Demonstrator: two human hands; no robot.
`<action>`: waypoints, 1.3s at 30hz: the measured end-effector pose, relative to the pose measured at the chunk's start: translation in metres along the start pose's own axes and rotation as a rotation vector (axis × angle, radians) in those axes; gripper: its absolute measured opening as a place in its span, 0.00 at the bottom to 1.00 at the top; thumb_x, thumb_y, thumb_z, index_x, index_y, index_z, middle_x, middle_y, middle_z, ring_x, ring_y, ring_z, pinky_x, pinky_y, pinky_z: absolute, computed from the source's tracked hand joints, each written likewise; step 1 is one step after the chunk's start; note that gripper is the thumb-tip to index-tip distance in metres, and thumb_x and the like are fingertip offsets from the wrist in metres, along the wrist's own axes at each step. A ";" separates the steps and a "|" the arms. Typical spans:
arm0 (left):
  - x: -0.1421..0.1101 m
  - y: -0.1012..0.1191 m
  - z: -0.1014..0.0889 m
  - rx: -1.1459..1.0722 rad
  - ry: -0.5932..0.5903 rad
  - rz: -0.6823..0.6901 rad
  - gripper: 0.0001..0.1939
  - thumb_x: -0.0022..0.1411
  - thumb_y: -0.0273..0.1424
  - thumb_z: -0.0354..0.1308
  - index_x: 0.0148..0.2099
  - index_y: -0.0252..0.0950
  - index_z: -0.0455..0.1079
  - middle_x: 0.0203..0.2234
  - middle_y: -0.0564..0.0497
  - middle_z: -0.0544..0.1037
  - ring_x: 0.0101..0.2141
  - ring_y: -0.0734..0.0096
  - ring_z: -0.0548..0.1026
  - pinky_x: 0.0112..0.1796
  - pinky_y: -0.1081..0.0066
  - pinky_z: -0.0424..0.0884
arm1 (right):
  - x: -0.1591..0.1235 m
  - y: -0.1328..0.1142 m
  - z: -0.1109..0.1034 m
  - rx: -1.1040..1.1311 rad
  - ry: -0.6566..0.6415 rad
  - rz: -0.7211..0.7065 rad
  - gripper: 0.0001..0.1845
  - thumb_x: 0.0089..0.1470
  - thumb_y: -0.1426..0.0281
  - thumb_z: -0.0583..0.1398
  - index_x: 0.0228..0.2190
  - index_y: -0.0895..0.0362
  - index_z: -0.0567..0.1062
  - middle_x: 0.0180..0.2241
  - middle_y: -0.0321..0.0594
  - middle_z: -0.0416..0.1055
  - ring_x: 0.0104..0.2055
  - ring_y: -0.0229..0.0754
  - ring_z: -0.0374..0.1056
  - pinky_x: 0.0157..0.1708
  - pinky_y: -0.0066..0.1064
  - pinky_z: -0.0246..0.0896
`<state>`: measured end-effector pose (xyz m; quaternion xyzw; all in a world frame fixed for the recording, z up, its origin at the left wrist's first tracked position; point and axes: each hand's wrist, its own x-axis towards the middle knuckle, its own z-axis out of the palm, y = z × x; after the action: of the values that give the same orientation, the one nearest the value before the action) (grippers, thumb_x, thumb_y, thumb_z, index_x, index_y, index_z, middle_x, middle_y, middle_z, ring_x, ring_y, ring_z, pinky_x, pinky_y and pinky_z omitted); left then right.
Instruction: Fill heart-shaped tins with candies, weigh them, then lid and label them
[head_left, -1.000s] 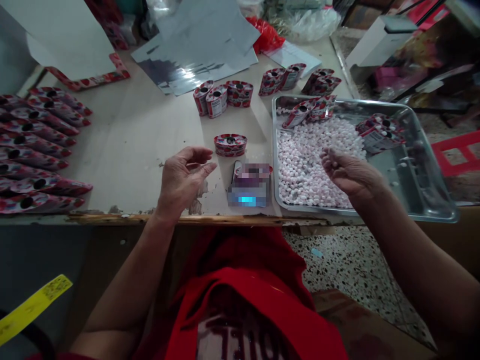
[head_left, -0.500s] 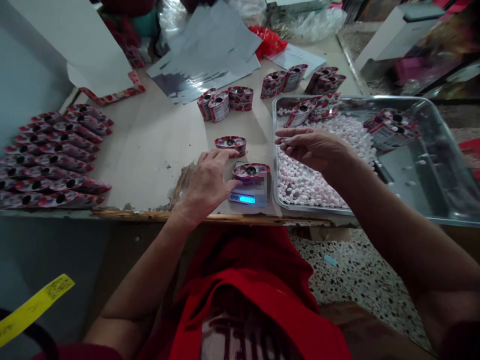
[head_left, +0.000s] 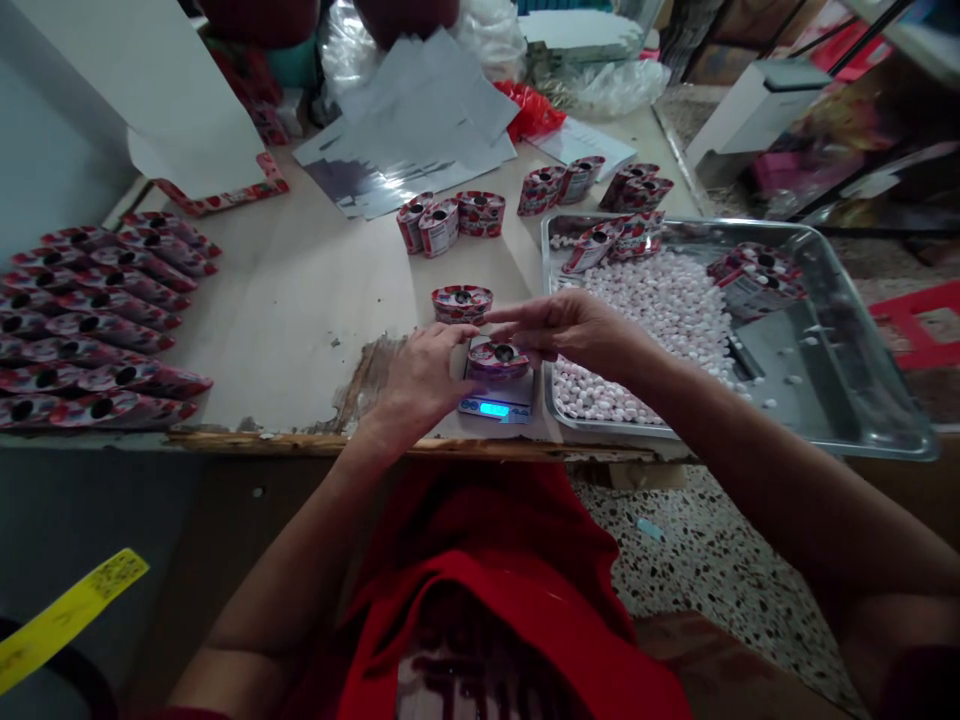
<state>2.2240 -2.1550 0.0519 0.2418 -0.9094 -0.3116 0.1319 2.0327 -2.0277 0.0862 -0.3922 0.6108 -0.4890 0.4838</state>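
A small digital scale with a lit blue display sits near the table's front edge. On it stands a red-printed pack with a dark round hole in its top. My left hand curves beside the pack's left end, thumb and fingers apart; whether it touches is unclear. Over the pack's right side is my right hand, its fingers drawn together near the hole. What those fingertips hold is hidden. Just behind stands another such pack. White pellet-like candies fill part of a metal tray at right.
Many similar packs stand in rows at left. Several more stand at the back, and some lie in the tray. Silvery sheets, a red plastic bag and a white box are farther back. The front table edge is splintered.
My right hand has moved left from above the tray to the pack on the scale. Earlier, white candies showed at its fingertips. My left hand stays beside the pack. The view has shifted slightly.
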 end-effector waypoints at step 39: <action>-0.088 -0.255 -0.220 0.186 0.338 -0.177 0.36 0.45 0.71 0.67 0.41 0.46 0.83 0.43 0.56 0.84 0.52 0.60 0.76 0.66 0.45 0.63 | -0.010 -0.008 0.029 -1.314 0.135 0.073 0.21 0.51 0.58 0.73 0.47 0.50 0.85 0.29 0.42 0.78 0.33 0.50 0.72 0.31 0.36 0.52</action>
<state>2.4758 -2.3954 0.0534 0.3807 -0.8744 -0.1919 0.2316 2.0635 -2.0264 0.0942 -0.5533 0.8239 -0.0213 0.1210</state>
